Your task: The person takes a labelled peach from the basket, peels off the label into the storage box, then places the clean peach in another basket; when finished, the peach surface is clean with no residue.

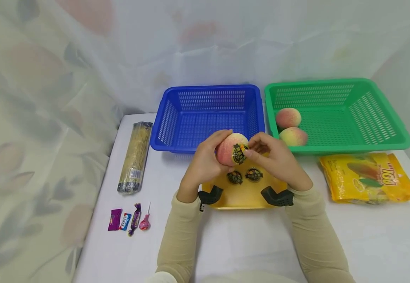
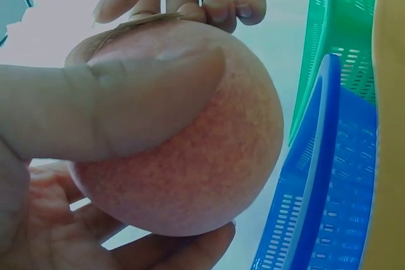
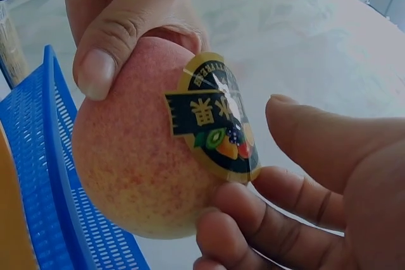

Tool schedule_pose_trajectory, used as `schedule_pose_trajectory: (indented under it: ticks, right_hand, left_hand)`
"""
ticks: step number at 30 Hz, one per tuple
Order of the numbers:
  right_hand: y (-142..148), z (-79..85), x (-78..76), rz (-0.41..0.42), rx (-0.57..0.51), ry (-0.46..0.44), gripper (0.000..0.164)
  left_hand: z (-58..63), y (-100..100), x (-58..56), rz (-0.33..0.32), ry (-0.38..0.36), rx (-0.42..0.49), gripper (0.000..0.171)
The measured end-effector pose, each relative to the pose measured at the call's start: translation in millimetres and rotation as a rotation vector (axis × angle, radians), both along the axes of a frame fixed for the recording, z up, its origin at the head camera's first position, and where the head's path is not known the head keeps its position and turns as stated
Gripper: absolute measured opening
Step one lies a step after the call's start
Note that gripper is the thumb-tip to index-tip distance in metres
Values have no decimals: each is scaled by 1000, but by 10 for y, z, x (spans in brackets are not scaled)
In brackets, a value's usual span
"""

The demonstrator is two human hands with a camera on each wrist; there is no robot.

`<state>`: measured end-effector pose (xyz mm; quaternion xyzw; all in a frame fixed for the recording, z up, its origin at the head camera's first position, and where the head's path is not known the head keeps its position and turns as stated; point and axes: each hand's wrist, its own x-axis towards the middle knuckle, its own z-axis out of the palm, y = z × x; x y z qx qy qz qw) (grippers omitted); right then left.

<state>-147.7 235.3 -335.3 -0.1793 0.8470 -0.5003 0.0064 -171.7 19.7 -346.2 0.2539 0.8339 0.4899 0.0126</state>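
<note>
My left hand (image 1: 204, 160) grips a pink-and-yellow peach (image 1: 225, 151) above a yellow board. In the left wrist view its thumb (image 2: 145, 109) lies across the peach's side, with fingers beneath. A black-and-gold fruit sticker (image 3: 212, 115) sits on the peach, its edge standing slightly off the skin. Beside it is my right hand (image 1: 277, 160), fingers loosely bent, fingertips right at the sticker's lower edge and the peach. Its thumb (image 3: 310, 131) stands apart from the sticker. Two similar stickers, a left one (image 1: 235, 177) and a right one (image 1: 254, 175), lie on the yellow board (image 1: 242, 198).
Behind stand a blue basket (image 1: 208, 147) and a green basket (image 1: 350, 148); two peaches (image 1: 288, 118) lie in the green one. Yellow mango-print bags (image 1: 364, 179) lie right. At left are a packet of thin sticks (image 1: 136, 157), wrapped candies (image 1: 134, 219) and a lollipop (image 1: 144, 223).
</note>
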Motion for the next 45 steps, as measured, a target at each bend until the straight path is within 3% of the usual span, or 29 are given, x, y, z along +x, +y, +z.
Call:
schedule_pose_trajectory:
  ticks: [23, 45]
  right_hand:
    - [-36, -1, -45, -70, -4, 8, 18]
    - [-78, -39, -21, -96, -7, 57, 15]
  left_hand:
    - [-1, 28, -43, 21, 38, -69, 88]
    - [-33, -1, -49, 21, 9, -52, 89]
